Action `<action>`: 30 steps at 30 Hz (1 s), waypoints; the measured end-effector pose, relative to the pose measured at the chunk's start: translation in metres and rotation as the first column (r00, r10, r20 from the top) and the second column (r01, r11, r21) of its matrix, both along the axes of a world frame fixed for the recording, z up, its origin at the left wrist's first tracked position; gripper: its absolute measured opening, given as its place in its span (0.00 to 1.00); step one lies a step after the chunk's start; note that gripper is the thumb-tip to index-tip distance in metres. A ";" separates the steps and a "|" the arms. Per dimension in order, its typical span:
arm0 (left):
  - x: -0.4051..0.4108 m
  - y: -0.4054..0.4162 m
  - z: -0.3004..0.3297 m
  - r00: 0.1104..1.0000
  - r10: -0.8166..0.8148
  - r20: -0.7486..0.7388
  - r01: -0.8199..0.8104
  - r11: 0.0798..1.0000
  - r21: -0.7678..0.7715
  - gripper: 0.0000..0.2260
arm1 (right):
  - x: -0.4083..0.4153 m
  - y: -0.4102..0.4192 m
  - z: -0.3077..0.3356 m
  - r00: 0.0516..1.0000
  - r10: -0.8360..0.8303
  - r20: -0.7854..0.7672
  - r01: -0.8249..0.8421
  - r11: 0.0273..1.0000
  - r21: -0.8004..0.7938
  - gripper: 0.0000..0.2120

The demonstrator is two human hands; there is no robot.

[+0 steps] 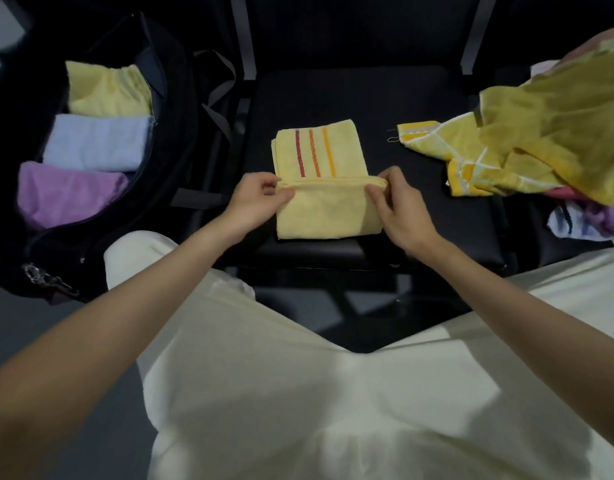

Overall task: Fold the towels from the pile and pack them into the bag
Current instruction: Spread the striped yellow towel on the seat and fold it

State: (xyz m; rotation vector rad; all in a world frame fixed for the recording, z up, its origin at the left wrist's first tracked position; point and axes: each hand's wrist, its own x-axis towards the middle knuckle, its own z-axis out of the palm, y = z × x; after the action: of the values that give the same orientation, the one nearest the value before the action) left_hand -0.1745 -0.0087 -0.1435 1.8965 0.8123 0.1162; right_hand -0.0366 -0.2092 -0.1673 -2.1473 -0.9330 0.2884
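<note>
A pale yellow towel (pixel 324 209) with three red and orange stripes lies on the black seat (pixel 413 216) in front of me. Its near half is folded up over the far half. My left hand (pixel 255 204) pinches the left corner of the folded edge, and my right hand (pixel 399 209) pinches the right corner. The open dark bag (pixel 174 109) stands at the left. Inside it lie a folded yellow towel (pixel 108 90), a light blue towel (pixel 97 142) and a purple towel (pixel 68 194). The pile of unfolded towels (pixel 548 143) is heaped at the right.
My legs in cream trousers (pixel 298 393) fill the lower view. Grey straps (pixel 219 109) of the bag hang between bag and seat. A metal clip (pixel 39 275) dangles at the bag's near end. Metal chair posts (pixel 245 39) rise behind the seat.
</note>
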 end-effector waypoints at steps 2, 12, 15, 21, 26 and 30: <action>0.011 0.002 -0.014 0.995 0.080 -0.062 -0.076 0.994 0.076 0.07 | 0.006 0.013 -0.011 0.999 -0.043 0.014 0.044 0.998 -0.043 0.12; 0.022 0.001 -0.041 0.957 0.157 -0.246 -0.012 0.863 0.505 0.12 | 0.030 0.040 -0.035 0.984 -0.178 0.026 0.180 0.976 -0.121 0.15; 0.003 -0.003 -0.035 0.981 -0.077 -0.179 0.179 0.709 0.682 0.17 | 0.024 0.021 -0.028 0.973 0.020 0.228 -0.006 0.998 -0.064 0.15; -0.026 -0.014 -0.048 0.859 -0.368 -0.357 0.513 0.601 0.613 0.22 | 0.018 -0.004 -0.036 0.859 0.452 0.240 -0.342 0.856 -0.387 0.27; -0.012 -0.010 -0.044 0.843 -0.340 -0.417 0.537 0.494 0.684 0.11 | 0.021 0.001 -0.038 0.843 0.448 0.298 -0.309 0.857 -0.413 0.22; -0.005 -0.011 -0.024 0.906 -0.292 -0.306 0.423 0.642 0.639 0.08 | 0.018 0.008 -0.015 0.926 0.304 0.222 -0.238 0.930 -0.280 0.08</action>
State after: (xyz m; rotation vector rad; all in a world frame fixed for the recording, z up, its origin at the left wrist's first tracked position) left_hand -0.1794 -0.0196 -0.1673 2.8006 0.5032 -0.0019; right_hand -0.0184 -0.2012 -0.1828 -2.3192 -1.4220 0.2734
